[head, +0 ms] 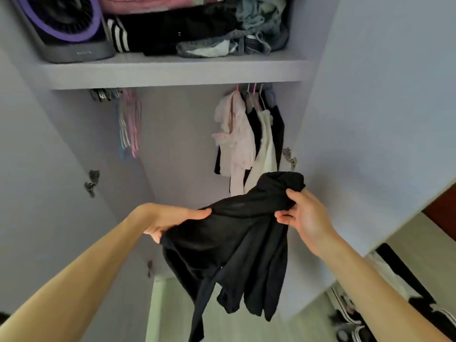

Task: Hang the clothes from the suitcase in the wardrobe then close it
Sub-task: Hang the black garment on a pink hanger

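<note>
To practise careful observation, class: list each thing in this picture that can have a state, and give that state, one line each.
Black garment: held in both hands, no hanger showing.
Left hand: grips the garment.
Right hand: grips the garment.
Wardrobe: open.
Spare hangers: empty, hanging at left.
Hung clothes: on hangers, at right.

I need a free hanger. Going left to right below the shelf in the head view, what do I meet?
Left door hinge → bunch of empty hangers → pale pink garment → cream garment → right door hinge.
</note>
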A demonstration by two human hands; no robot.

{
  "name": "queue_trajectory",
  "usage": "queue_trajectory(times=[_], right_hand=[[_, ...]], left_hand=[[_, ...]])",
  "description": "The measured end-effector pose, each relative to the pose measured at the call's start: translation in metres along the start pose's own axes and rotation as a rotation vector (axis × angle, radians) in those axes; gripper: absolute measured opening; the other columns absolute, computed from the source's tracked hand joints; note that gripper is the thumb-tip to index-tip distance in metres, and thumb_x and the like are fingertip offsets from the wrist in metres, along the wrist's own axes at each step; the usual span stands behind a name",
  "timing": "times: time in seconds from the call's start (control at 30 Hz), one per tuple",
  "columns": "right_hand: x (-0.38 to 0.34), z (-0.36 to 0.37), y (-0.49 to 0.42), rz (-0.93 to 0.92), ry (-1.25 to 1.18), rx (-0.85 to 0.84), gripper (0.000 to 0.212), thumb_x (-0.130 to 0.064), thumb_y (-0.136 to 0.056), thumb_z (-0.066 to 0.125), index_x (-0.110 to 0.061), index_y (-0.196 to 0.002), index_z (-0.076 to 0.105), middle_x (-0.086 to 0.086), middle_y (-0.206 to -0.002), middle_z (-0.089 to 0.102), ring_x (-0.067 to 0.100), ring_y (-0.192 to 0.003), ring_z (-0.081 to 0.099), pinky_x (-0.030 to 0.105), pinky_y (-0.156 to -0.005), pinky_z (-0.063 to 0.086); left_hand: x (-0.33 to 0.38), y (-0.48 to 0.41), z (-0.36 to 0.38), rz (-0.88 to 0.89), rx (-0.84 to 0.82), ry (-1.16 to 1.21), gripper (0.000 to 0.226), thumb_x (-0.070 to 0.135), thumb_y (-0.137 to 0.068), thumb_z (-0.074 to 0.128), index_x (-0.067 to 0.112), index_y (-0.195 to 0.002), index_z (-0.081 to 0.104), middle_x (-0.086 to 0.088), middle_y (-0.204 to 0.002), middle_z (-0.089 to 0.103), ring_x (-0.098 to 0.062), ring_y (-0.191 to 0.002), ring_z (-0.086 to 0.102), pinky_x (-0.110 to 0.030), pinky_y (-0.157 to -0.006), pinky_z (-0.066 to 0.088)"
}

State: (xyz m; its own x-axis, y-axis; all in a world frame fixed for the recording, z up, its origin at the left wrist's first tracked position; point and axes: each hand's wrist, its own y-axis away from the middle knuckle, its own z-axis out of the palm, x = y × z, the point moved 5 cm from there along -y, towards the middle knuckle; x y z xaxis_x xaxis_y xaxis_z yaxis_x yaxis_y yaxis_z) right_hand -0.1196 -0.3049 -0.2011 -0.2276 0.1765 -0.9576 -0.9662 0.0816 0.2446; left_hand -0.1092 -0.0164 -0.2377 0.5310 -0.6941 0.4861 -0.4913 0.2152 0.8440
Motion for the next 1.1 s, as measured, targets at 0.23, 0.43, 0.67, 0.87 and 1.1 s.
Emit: queue_trajectory(times=[0.23, 0.43, 0.67, 0.87, 1.1], right_hand=[[0.014, 0.070, -0.036, -0.007, 0.018, -0.041, 0.015, -0.016, -0.104, 0.047, -0.014, -0.114, 0.059, 0.010, -0.099, 0.065, 0.015, -0.056, 0.065, 0.028, -0.057, 0.054], [0.023, 0.092, -0.048, -0.036, 0.128, -0.183, 0.018, -0.021, -0.105, 0.046, -0.020, -0.118, 0.059, 0.007, -0.109, 0.070, 0.022, -0.078, 0.073, 0.032, -0.067, 0.056], [0.028, 0.075, -0.072, -0.197, 0.700, 0.028, 0.041, -0.045, -0.096, 0.058, -0.020, -0.126, 0.048, -0.007, -0.119, 0.060, 0.012, -0.107, 0.059, 0.031, -0.089, 0.046], [-0.012, 0.150, -0.091, -0.295, 0.665, -0.408, 0.049, -0.049, -0.087, 0.065, -0.037, -0.133, 0.053, -0.027, -0.128, 0.054, -0.003, -0.122, 0.045, 0.028, -0.106, 0.035], [-0.019, 0.186, -0.099, -0.393, 0.919, -0.588, 0.035, -0.019, -0.091, 0.053, -0.023, -0.061, 0.035, -0.012, -0.048, 0.038, 0.008, -0.046, 0.036, 0.028, -0.051, 0.029]], left_hand=[[-0.059, 0.012, -0.038, -0.056, -0.040, 0.132, 0.093, 0.088, -0.080, 0.040, 0.018, -0.140, 0.053, 0.001, -0.142, 0.056, -0.021, -0.129, 0.053, -0.049, -0.118, 0.028], [-0.029, 0.020, -0.077, 0.029, 0.547, -0.480, 0.053, 0.024, -0.094, 0.057, 0.029, -0.146, 0.047, 0.000, -0.143, 0.053, -0.027, -0.128, 0.050, -0.038, -0.105, 0.043], [0.062, 0.061, -0.100, 0.509, 1.061, -0.450, 0.044, 0.026, -0.093, 0.057, 0.051, -0.129, 0.056, 0.010, -0.123, 0.067, -0.018, -0.095, 0.066, -0.038, -0.088, 0.056], [0.121, 0.077, -0.067, 0.772, 1.337, -0.863, 0.029, 0.026, -0.100, 0.054, 0.044, -0.122, 0.061, 0.013, -0.100, 0.070, -0.014, -0.094, 0.064, -0.028, -0.059, 0.044], [0.121, 0.099, -0.073, 0.901, 1.568, -1.013, 0.024, 0.024, -0.077, 0.084, 0.030, -0.097, 0.071, 0.013, -0.067, 0.066, -0.016, -0.059, 0.061, -0.019, -0.046, 0.028]])
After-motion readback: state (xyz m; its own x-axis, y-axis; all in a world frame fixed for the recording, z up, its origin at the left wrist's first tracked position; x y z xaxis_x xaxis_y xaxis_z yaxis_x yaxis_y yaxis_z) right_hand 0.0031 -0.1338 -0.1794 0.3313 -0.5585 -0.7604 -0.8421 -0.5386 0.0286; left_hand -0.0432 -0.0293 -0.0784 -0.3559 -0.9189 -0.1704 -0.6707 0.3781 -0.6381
